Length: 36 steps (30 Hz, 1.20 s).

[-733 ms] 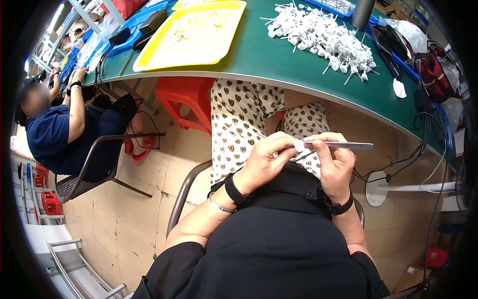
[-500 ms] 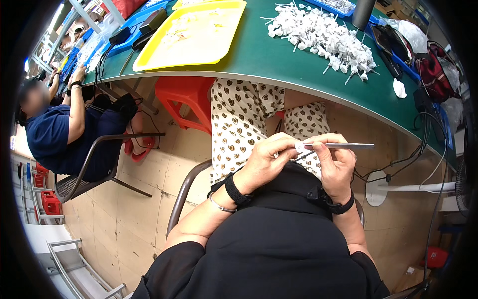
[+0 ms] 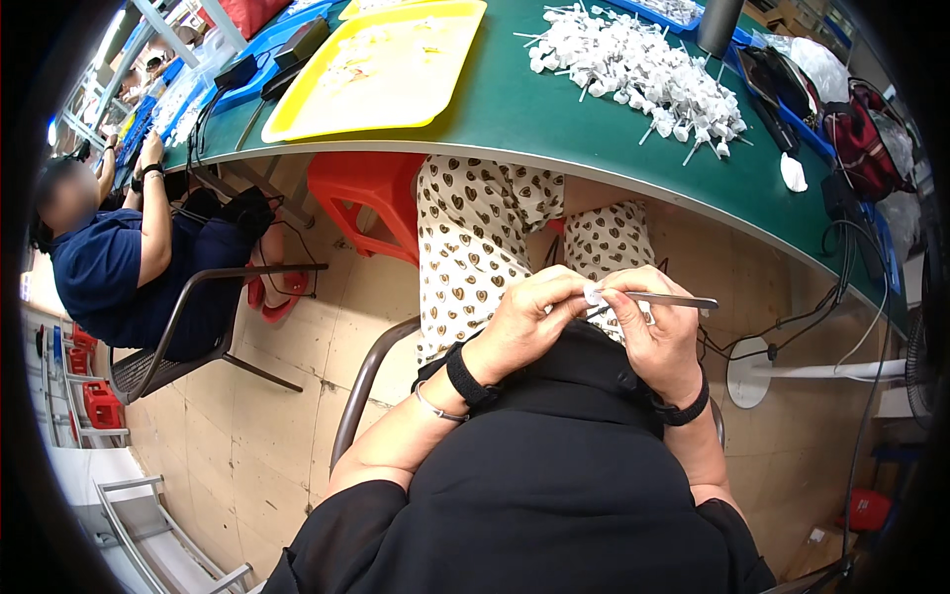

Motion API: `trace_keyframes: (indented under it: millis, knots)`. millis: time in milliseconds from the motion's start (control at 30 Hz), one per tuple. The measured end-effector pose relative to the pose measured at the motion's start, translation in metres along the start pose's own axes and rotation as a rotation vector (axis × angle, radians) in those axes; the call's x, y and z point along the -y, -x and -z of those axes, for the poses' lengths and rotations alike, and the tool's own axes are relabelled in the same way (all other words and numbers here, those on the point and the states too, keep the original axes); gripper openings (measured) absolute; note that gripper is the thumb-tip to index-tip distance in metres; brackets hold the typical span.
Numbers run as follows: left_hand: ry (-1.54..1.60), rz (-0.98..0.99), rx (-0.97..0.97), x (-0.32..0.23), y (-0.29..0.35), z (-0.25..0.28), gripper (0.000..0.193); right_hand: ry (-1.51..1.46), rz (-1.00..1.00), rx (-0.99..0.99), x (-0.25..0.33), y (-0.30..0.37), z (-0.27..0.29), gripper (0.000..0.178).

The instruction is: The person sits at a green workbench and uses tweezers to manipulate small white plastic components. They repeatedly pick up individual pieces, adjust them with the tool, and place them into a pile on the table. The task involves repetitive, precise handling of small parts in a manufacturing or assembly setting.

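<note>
Over the lap, the left hand (image 3: 524,322) pinches a small white piece (image 3: 592,294) between thumb and fingertips. The right hand (image 3: 661,332) is closed around metal tweezers (image 3: 665,299), whose tip seems to touch that piece, though it is too small to be sure. On the green table (image 3: 554,124) sits a yellow tray (image 3: 381,69) holding a few pale bits. A heap of white parts (image 3: 643,69) lies loose beside it.
</note>
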<state>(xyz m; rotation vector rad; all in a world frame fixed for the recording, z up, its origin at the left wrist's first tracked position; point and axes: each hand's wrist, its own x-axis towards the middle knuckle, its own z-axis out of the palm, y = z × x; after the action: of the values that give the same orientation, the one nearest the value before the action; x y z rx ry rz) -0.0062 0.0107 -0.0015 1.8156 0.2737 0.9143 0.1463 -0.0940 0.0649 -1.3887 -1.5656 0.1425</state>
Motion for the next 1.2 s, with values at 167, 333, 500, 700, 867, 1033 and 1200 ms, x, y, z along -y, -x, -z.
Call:
trace_keyframes:
  millis: [167,333,500,700,867,1033,1200]
  knots:
    - [0.102,0.079,0.026,-0.006,-0.002,0.003,0.012,-0.231,-0.131,-0.023,-0.004,0.002,0.005,0.008]
    - [0.225,0.138,0.011,-0.008,-0.003,0.005,0.014,-0.581,-0.273,-0.216,-0.009,0.006,0.009,0.018]
    - [0.243,0.181,-0.019,-0.008,-0.004,0.004,0.017,-0.593,-0.290,-0.320,-0.019,0.005,0.011,0.018]
    - [0.219,0.188,0.006,-0.009,-0.005,0.005,0.017,-0.617,-0.306,-0.279,-0.016,0.004,0.011,0.018]
    - [0.204,0.135,0.022,-0.009,-0.005,0.005,0.018,-0.522,-0.314,-0.170,-0.006,0.004,0.006,0.015]
    - [0.189,0.114,0.020,-0.009,-0.004,0.004,0.018,-0.504,-0.323,-0.164,-0.006,0.004,0.004,0.015]
    - [0.224,0.087,0.017,-0.010,-0.007,0.002,0.018,-0.488,-0.321,-0.161,-0.010,0.007,0.006,0.016]
